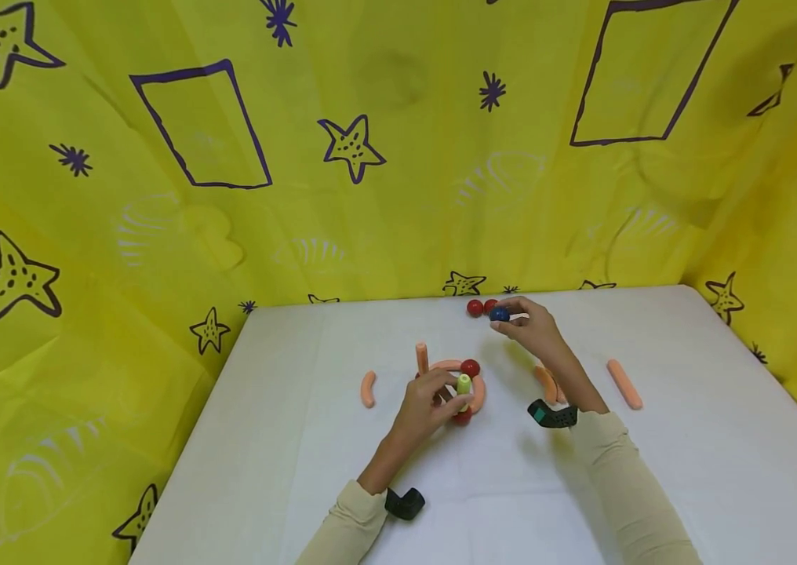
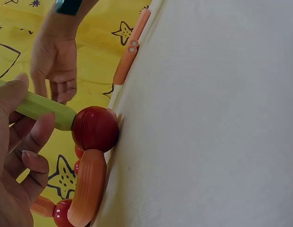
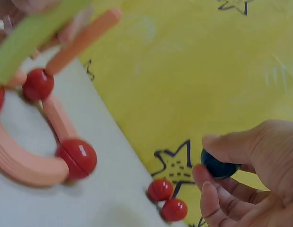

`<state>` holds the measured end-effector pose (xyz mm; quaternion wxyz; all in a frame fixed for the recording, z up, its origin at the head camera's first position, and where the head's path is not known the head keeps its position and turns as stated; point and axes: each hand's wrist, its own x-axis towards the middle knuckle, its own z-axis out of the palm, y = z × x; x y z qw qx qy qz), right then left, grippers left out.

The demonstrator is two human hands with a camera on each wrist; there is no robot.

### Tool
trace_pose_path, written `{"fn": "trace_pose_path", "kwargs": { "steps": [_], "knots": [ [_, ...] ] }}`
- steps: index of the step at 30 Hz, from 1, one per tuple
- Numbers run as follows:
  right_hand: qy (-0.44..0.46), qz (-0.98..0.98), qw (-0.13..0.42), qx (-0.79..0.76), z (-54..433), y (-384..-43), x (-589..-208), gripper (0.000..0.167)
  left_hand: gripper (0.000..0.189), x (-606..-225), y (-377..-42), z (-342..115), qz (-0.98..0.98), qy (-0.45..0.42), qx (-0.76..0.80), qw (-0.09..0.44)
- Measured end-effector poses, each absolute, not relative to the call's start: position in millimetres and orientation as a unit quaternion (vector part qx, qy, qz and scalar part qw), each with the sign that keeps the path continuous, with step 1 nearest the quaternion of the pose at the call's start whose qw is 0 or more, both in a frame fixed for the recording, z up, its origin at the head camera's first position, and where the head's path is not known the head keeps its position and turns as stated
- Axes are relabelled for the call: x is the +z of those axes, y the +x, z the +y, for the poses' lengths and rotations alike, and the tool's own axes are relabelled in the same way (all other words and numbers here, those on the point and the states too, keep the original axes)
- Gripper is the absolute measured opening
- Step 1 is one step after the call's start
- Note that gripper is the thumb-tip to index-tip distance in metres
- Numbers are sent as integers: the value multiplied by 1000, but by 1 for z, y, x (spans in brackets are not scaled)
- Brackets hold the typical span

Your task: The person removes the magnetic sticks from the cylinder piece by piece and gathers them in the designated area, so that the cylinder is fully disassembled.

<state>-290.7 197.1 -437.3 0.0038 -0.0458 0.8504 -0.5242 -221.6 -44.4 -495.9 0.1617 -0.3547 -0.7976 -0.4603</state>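
My left hand [image 1: 423, 404] pinches a light green stick [image 1: 464, 384] that stands up from a red ball [image 2: 95, 128]. That ball belongs to a ring of red balls and orange curved sticks [image 2: 88, 189] lying on the white table. From another ball [image 3: 38, 85] of the ring rises an upright orange stick [image 1: 422, 359]. Further back and to the right, my right hand [image 1: 534, 331] holds a dark blue ball [image 3: 217, 165] between thumb and fingers, raised over the table. Part of the ring is hidden behind the left hand in the head view.
Two loose red balls [image 1: 474, 308] lie at the table's back edge. A short curved orange stick [image 1: 368, 389] lies left of the ring. Orange curved pieces [image 1: 547, 383] sit beside the right forearm, and a straight orange stick [image 1: 624, 384] further right. Yellow patterned cloth [image 1: 398, 220] surrounds the table.
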Motion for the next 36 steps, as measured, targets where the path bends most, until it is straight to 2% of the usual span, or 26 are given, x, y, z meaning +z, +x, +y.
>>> {"fn": "trace_pose_path", "kwargs": {
  "steps": [15,28,36],
  "knots": [
    [60,880,42,-470,222,-346,-479,49,18,-497,-223,-46,-795,-358,-460,166],
    [50,875,-3,-481,223,-366,-493,50,18,-495,-223,-47,-797,-360,-455,170],
    [56,872,-3,-486,219,-369,-494,53,17,-496,-224,-49,-787,-373,-464,161]
  ]
}}
